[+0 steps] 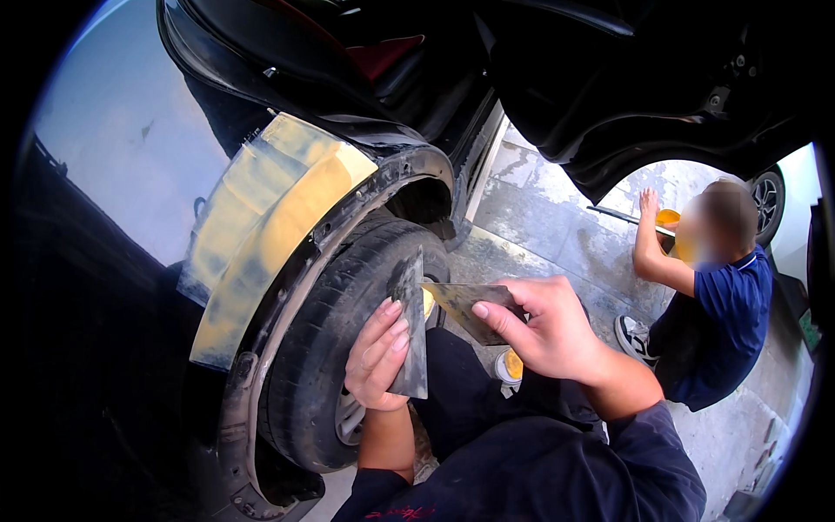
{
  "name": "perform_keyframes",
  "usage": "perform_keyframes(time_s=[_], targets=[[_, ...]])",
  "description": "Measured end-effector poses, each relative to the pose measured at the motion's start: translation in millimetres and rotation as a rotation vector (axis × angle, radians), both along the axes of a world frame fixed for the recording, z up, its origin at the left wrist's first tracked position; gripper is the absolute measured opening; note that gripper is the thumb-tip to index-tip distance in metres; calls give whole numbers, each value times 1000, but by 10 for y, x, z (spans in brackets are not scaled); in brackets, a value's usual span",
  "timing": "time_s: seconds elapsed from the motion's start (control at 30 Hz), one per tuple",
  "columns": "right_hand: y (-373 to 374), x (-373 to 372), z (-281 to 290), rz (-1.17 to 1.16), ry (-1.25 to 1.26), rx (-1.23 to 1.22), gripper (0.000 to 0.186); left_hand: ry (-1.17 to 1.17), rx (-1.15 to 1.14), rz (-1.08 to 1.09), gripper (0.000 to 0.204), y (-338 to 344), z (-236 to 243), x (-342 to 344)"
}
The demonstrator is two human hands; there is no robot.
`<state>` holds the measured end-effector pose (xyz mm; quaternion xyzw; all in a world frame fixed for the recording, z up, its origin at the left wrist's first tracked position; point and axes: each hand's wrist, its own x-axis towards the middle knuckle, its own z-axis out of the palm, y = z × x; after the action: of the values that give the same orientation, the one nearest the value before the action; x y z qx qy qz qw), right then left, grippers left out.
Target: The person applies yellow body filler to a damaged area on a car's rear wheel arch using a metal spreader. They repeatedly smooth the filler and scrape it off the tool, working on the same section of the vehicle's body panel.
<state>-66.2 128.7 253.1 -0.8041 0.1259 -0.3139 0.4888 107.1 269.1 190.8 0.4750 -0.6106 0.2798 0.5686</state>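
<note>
Right of the tyre [326, 335], a putty spreader [465, 309] is being pinched by the right hand [557, 329], and a grey plate [411, 339] is being gripped by the left hand [374, 364]. Both are being judged light and stiff, best held by the back edge.

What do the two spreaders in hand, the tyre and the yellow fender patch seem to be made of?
Left-hand spreader and right-hand spreader: probably thin metal, though stiff plastic is possible; flat, straight-edged, dull grey and smeared.
Tyre: black rubber, matte, with moulded tread grooves.
Fender patch: apparently body filler, dull yellow; its broad streaks and overlapping layers suggest a spread paste.
</note>
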Motion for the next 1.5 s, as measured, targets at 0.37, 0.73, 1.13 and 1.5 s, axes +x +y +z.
perform_keyframes(time_s=[0.37,0.73,1.13,1.5], targets=[[-53,22,46,100,-44,201,12,-185,161,96,19,62,90,-4],[-306,128,-345,189,-293,1157,27,490,41,-130,25,219,-302,43],[-550,787,-171,8,-518,-120,41,972,153,-591,24,595,-476,409],[-487,1364,-117,-212,-613,-539,55,915,297,-601,30,434,-396,570]])
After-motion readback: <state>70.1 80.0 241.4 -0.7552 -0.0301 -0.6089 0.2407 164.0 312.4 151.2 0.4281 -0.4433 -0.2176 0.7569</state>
